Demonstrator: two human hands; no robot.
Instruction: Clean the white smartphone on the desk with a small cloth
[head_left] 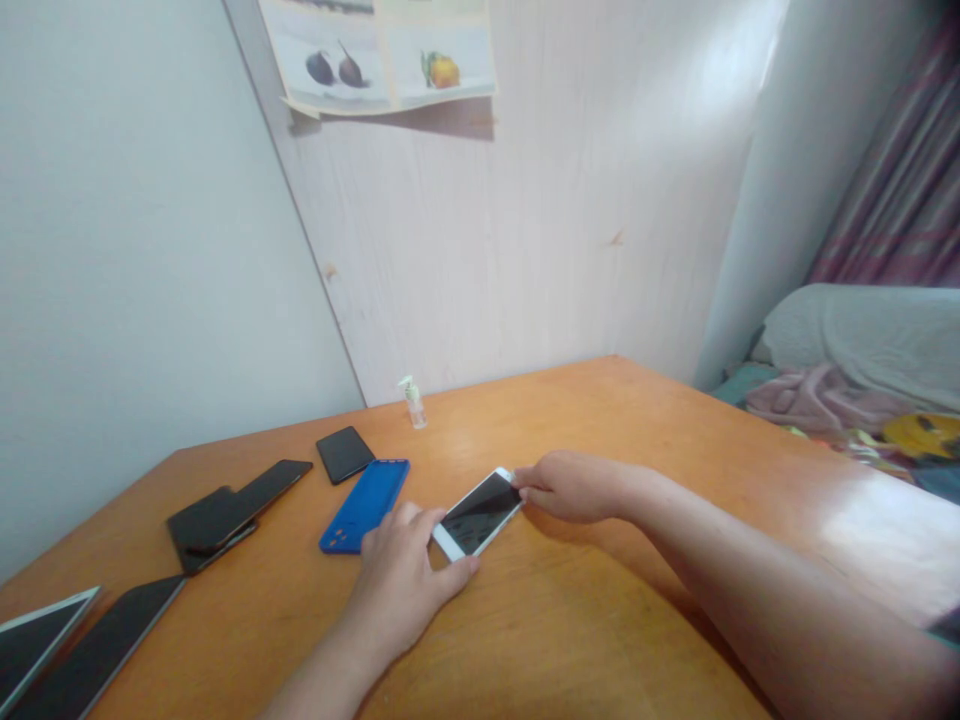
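Note:
A white smartphone (484,514) with a dark screen lies face up at the middle of the wooden table, tilted toward the upper right. My left hand (409,570) grips its near end, thumb on the near side and fingers at the left corner. At the far right corner, my right hand (568,486) pinches the phone's edge, the other fingers curled under and partly hidden. Just left of my left hand lies a blue phone case (367,505) with camera cutouts, close to a small black phone (344,454).
Further left, several dark phones (225,515) overlap. A white-framed tablet (41,640) and a dark slab-like device (112,650) sit at the near left. A small clear pump bottle (413,404) stands near the wall. Bedding (847,400) is beyond the table's right edge.

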